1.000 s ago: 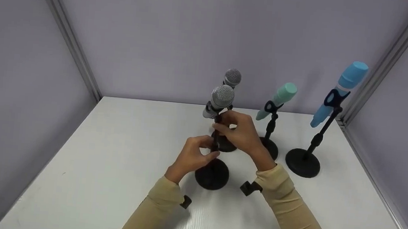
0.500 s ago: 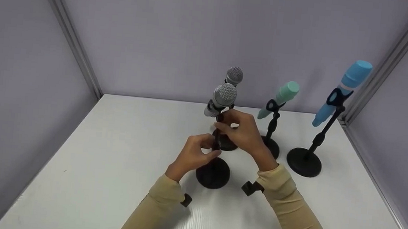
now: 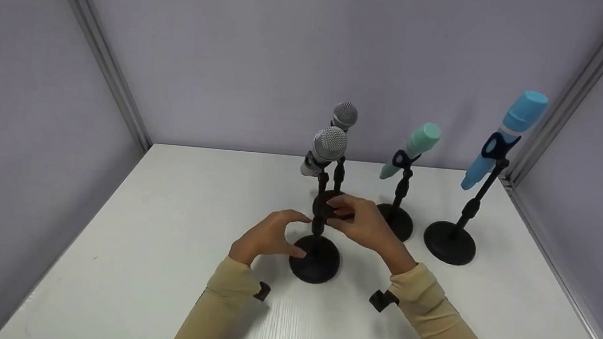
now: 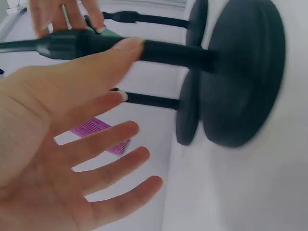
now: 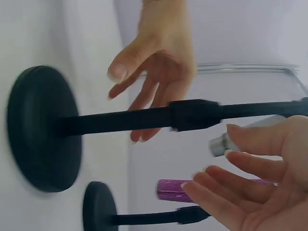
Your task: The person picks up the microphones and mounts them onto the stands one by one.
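A silver-headed microphone (image 3: 330, 143) sits tilted in the clip of a black desk stand (image 3: 314, 261), which stands upright on the white table. My left hand (image 3: 268, 235) is at the left of this stand, thumb and fingers spread around the pole without gripping it. In the left wrist view the thumb (image 4: 129, 44) overlaps the pole; whether it touches I cannot tell. My right hand (image 3: 365, 224) is at the right of the pole, its fingers loosely bent. The right wrist view shows its fingers (image 5: 240, 163) apart from the pole (image 5: 125, 120), holding nothing.
Right behind stands another silver-headed microphone (image 3: 345, 115) on a black stand, partly hidden. Farther right are a mint-green microphone (image 3: 423, 138) and a taller blue one (image 3: 525, 111) on similar stands. Grey-white walls (image 3: 245, 61) enclose the table's back and sides.
Both hands have let go of the front stand's pole. The left has moved down and left, opening out; the right has come down and slightly right. The stands have stayed put.
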The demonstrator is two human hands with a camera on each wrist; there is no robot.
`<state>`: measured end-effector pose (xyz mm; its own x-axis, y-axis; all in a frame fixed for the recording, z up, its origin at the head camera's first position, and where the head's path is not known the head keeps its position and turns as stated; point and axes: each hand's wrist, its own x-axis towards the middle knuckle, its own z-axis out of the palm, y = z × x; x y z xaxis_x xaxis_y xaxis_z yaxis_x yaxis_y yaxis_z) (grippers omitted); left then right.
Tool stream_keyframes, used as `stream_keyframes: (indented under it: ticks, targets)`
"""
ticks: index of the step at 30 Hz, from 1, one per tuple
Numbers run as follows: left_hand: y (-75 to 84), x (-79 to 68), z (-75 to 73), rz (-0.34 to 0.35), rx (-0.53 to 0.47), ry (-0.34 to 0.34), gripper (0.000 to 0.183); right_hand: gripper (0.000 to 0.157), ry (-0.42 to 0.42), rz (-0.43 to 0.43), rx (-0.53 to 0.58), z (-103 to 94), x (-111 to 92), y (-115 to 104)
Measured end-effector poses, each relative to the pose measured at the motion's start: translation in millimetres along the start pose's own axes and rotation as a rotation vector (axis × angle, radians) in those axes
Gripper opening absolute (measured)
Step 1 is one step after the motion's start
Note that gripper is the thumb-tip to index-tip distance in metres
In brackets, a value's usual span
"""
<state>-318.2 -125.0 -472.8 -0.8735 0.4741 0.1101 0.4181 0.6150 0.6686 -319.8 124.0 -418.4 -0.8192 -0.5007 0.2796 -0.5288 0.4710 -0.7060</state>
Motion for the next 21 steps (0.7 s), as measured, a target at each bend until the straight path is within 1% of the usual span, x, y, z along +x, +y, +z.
stream_keyframes:
  ticks: [3,8,10,11,12,17,21]
  targets:
    - [-3.3,0.5,5.3,-0.024,0.051,-0.045,0.074,0.042,-0.071,0.035,-0.079,11.1,-5,12]
    - [-0.6,2.3,13.9,-0.074,0.076,-0.083,0.074,0.056,-0.199,0.137,-0.229,31.1,-13,30]
    - [0.6,2.6,16.7,-0.098,0.088,-0.098,0.072,0.058,-0.236,0.182,-0.25,37.5,-17,35]
    - [0.9,2.6,18.0,-0.109,0.094,-0.106,0.071,0.058,-0.25,0.188,-0.259,40.0,-19,37]
    - [1.1,2.6,19.2,-0.119,0.096,-0.112,0.069,0.058,-0.262,0.189,-0.262,42.0,-20,39]
    - [2.5,2.0,23.5,-0.153,0.083,-0.127,0.066,0.055,-0.289,0.114,-0.262,48.0,-23,47]
    - [5.7,1.7,23.7,-0.157,0.073,-0.126,0.064,0.06,-0.298,0.107,-0.237,51.4,-23,49]
